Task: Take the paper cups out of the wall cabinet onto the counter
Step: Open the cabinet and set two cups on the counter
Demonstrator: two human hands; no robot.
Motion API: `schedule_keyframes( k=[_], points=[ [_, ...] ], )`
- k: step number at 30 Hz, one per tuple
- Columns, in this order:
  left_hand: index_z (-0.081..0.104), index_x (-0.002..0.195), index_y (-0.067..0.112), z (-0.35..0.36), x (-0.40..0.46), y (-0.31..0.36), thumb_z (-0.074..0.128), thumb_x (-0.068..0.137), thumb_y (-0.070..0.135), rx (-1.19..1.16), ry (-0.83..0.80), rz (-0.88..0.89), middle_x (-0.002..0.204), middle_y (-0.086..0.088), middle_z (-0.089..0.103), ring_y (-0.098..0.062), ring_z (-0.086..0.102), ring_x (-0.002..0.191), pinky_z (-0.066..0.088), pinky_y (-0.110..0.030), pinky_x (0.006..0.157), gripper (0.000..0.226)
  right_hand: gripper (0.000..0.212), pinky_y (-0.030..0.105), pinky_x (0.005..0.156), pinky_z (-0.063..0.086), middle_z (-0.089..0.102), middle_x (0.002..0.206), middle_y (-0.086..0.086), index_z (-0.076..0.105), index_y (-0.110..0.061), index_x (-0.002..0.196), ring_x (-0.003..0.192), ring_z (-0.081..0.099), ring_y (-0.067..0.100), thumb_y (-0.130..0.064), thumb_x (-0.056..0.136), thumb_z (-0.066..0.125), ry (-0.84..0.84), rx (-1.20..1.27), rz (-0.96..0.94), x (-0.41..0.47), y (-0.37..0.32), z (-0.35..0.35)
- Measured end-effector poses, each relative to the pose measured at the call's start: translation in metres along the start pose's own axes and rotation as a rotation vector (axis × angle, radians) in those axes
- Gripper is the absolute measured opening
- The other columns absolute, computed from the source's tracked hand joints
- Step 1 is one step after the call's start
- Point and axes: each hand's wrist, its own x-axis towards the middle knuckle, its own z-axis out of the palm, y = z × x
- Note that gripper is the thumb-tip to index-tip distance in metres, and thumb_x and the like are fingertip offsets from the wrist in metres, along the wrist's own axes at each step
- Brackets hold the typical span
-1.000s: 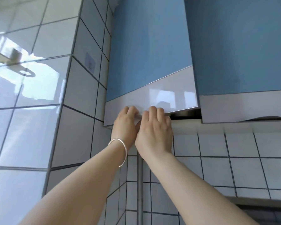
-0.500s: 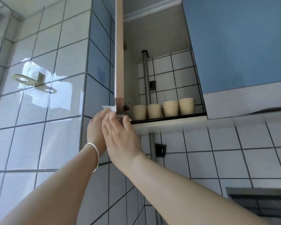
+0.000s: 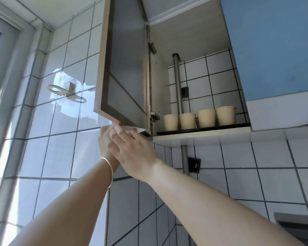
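Both hands reach up to the open cabinet door [image 3: 124,68]: right hand [image 3: 132,153] spread, left hand [image 3: 105,139] mostly hidden, its grip unclear. Beyond, four paper cups [image 3: 199,118] line the cabinet shelf [image 3: 203,136] against white wall tiles [image 3: 219,80].

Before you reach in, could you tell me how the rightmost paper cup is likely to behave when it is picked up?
The rightmost cup looks like thin paper, so it is probably light and would crush under a hard squeeze. It stands upright on its narrower base and touches the next cup, so a sideways nudge may tip it or shift its neighbour. Whether it is empty cannot be seen from below.
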Motion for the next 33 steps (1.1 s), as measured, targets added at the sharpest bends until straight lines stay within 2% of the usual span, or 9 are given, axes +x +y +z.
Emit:
schedule_keyframes(
  k=[3,6,10,15,19,23,25,27,33],
  points=[
    [0.059,0.084,0.011,-0.01,0.006,0.005,0.045,0.093,0.018,0.015,0.132,-0.107,0.08,0.005,0.053,-0.023,0.052,0.088,0.037,-0.023,0.074,0.018,0.045,0.039,0.082,0.051,0.063,0.114,0.01,0.061,-0.007,0.115,0.107,0.057,0.03,-0.005,0.07,0.055,0.148,0.369,0.061,-0.007,-0.002,0.008],
    [0.058,0.086,0.016,-0.019,0.003,0.008,0.042,0.083,0.024,0.013,0.125,-0.19,0.086,0.004,0.052,-0.025,0.047,0.108,0.031,-0.025,0.078,0.019,0.055,0.044,0.087,0.051,0.056,0.12,0.014,0.053,-0.002,0.124,0.109,0.055,0.033,0.004,0.07,0.059,0.138,0.69,0.313,-0.004,-0.005,0.004],
    [0.054,0.08,0.024,-0.023,-0.003,0.014,0.052,0.083,0.025,-0.028,0.172,-0.211,0.078,0.011,0.05,-0.023,0.042,0.118,0.034,-0.027,0.089,0.003,0.062,0.033,0.106,0.039,0.038,0.144,0.009,0.033,-0.008,0.143,0.133,0.039,0.025,0.0,0.082,0.046,0.002,0.922,0.554,0.007,-0.011,-0.008],
    [0.045,0.066,0.03,-0.025,-0.003,0.012,0.055,0.083,0.024,-0.117,0.185,-0.247,0.074,0.02,0.034,-0.023,0.048,0.116,0.038,-0.03,0.093,0.021,0.064,0.031,0.11,0.035,0.032,0.149,0.007,0.034,-0.004,0.142,0.138,0.033,0.022,0.002,0.079,0.044,-0.013,0.967,0.564,0.013,-0.017,-0.004],
    [0.049,0.084,0.023,-0.02,0.002,0.006,0.055,0.084,0.022,-0.116,0.212,-0.251,0.083,0.008,0.049,-0.022,0.049,0.109,0.03,-0.024,0.082,0.006,0.066,0.028,0.11,0.032,0.03,0.15,0.005,0.031,-0.007,0.144,0.138,0.031,0.02,0.001,0.08,0.044,-0.015,0.991,0.563,0.013,-0.018,-0.004],
    [0.053,0.089,0.02,-0.008,-0.007,0.012,0.059,0.083,0.02,-0.264,0.31,-0.242,0.089,0.002,0.061,-0.012,0.055,0.086,0.037,-0.008,0.06,0.008,0.065,0.027,0.11,0.028,0.029,0.152,0.002,0.03,-0.011,0.146,0.14,0.028,0.019,0.001,0.082,0.041,-0.062,1.016,0.537,0.006,-0.009,-0.007],
    [0.054,0.098,0.018,-0.001,-0.014,0.019,0.063,0.081,0.024,-0.402,0.43,-0.351,0.095,0.001,0.064,-0.011,0.058,0.082,0.038,-0.007,0.063,0.02,0.064,0.029,0.11,0.028,0.031,0.151,0.002,0.031,-0.011,0.145,0.14,0.029,0.019,0.001,0.083,0.039,-0.069,1.045,0.551,0.002,-0.003,-0.013],
    [0.053,0.108,0.015,0.006,-0.022,0.025,0.064,0.079,0.025,-0.488,0.522,-0.497,0.099,0.001,0.061,-0.013,0.057,0.083,0.039,-0.019,0.072,0.033,0.06,0.032,0.11,0.032,0.035,0.149,0.003,0.034,-0.011,0.144,0.138,0.032,0.02,0.0,0.085,0.039,-0.05,1.055,0.583,-0.005,0.001,-0.017],
    [0.063,0.092,0.012,0.05,-0.037,0.038,0.056,0.077,0.014,-0.546,0.139,-0.603,0.089,-0.01,0.068,-0.028,0.062,0.087,0.051,-0.033,0.076,0.017,0.053,0.034,0.106,0.039,0.045,0.139,0.005,0.038,-0.014,0.141,0.13,0.041,0.021,-0.009,0.089,0.045,-0.076,1.054,0.886,-0.04,0.032,-0.011]
  ],
)
